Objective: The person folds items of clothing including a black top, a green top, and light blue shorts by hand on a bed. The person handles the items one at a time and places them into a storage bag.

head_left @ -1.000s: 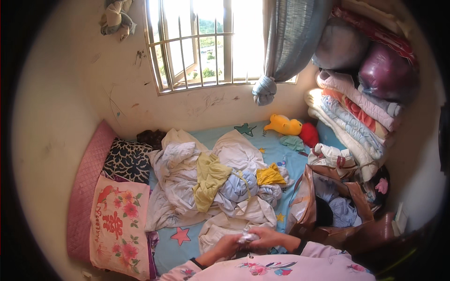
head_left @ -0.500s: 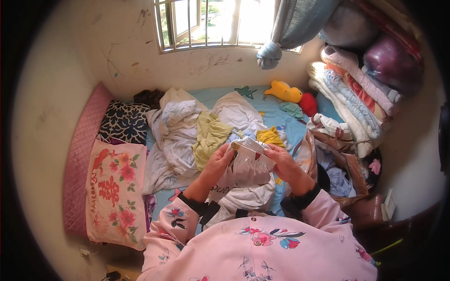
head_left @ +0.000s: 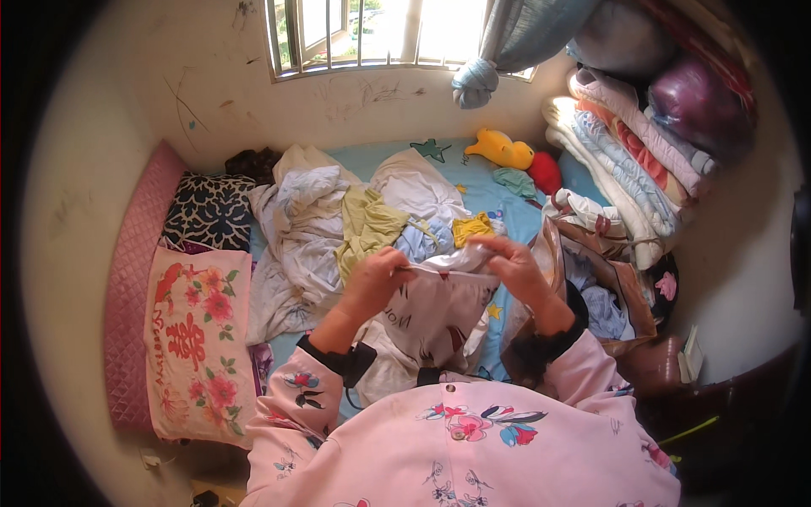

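Both hands hold up a pair of white pants (head_left: 439, 317) with an elastic waistband and dark and reddish print. My left hand (head_left: 378, 275) pinches the waistband at its left end. At the other end, my right hand (head_left: 517, 266) grips the top edge, where some cloth bunches up. The garment hangs between them in front of my chest, above a white cloth (head_left: 384, 363) on the bed. Just beyond lie a light green garment (head_left: 372, 224), a light blue garment (head_left: 425, 241) and a yellow cloth (head_left: 471, 228). My fingertips are partly hidden by the fabric.
White crumpled bedding (head_left: 300, 245) lies at the left, beside a pink floral pillow (head_left: 203, 338). An open bag (head_left: 634, 300) of clothes stands right of my right arm. Folded quilts (head_left: 625, 152) are piled at the far right, near a yellow plush toy (head_left: 500, 150).
The pants have been turned and spread, so the printed cloth now hangs below the waistband. My right hand has risen slightly; my left hand has shifted left.
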A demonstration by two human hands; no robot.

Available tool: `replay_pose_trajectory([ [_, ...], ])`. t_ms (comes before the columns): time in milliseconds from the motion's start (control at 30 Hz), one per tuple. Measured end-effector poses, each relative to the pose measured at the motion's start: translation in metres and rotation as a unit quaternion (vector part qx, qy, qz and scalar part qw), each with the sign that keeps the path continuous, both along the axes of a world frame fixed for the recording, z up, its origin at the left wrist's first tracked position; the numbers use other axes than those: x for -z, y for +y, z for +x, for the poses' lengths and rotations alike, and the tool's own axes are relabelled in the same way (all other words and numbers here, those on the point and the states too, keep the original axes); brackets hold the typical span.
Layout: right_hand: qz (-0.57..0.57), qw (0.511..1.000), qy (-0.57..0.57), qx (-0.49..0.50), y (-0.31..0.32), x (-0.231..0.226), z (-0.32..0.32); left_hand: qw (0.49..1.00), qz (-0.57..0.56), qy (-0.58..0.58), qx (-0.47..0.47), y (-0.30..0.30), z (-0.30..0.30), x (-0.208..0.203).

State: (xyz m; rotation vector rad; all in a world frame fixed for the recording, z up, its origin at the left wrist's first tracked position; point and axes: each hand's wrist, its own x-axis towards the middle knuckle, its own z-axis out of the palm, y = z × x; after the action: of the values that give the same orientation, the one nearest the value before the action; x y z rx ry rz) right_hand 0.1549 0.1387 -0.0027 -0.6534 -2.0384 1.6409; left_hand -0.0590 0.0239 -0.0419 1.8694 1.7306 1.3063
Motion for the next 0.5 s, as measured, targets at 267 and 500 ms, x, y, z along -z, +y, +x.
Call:
replay_pose_trajectory([
  [267,0.277,0.939,-0.088,0.184,0.020,-0.021,0.012,0.998,0.050,-0.005,-0.028,0.007,-0.019,-0.038],
  [500,0.434,0.850,-0.253,0.160,0.024,-0.036,0.023,0.994,0.094,0.030,-0.046,0.009,-0.030,-0.074],
])
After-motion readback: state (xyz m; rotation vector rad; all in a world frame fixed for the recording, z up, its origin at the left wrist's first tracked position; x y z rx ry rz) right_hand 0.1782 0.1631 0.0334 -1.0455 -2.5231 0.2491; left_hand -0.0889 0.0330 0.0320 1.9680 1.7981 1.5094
